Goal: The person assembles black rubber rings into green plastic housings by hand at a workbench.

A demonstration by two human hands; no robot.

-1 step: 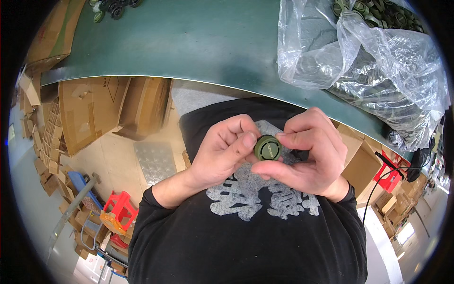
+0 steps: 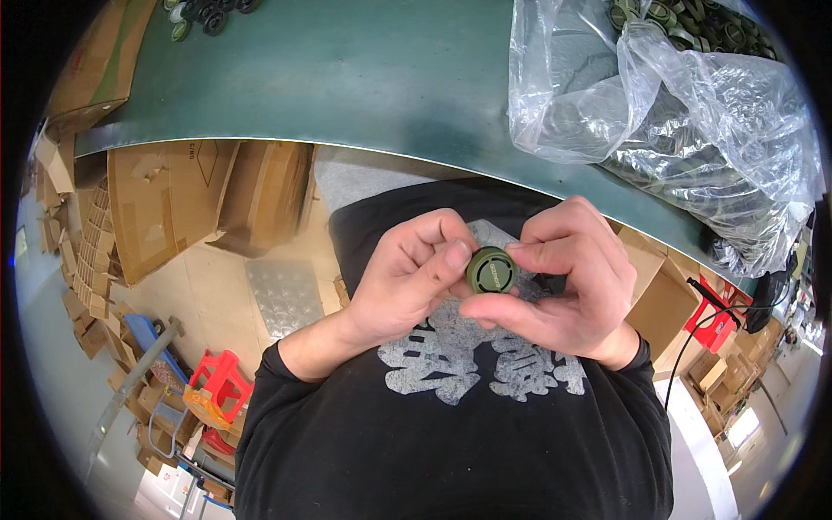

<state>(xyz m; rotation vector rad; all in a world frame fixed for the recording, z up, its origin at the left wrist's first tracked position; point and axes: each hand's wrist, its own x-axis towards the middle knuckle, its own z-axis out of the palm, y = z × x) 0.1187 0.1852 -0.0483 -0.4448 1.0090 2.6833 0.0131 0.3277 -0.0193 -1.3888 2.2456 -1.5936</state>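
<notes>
In front of my chest, a small round olive-green cap [image 2: 491, 272] is held between both hands, its slotted face with raised marks turned up toward the view. My left hand [image 2: 414, 276] pinches its left edge with thumb and fingers. From the other side, my right hand [image 2: 568, 282] grips the cap, thumb on the upper right rim and a finger along the lower right. A dark edge shows at the cap's upper left side. What lies beneath the cap is hidden by my fingers.
Beyond my hands runs a green tabletop [image 2: 373, 78]. A clear plastic bag [image 2: 693, 130] of green parts sits at its right; several small black and green parts [image 2: 212, 17] lie far left. Cardboard boxes [image 2: 169, 208] and a red stool [image 2: 224, 381] stand below on the left.
The green cap's face has turned slightly between my fingers. Both hands stay in the same place, gripping it.
</notes>
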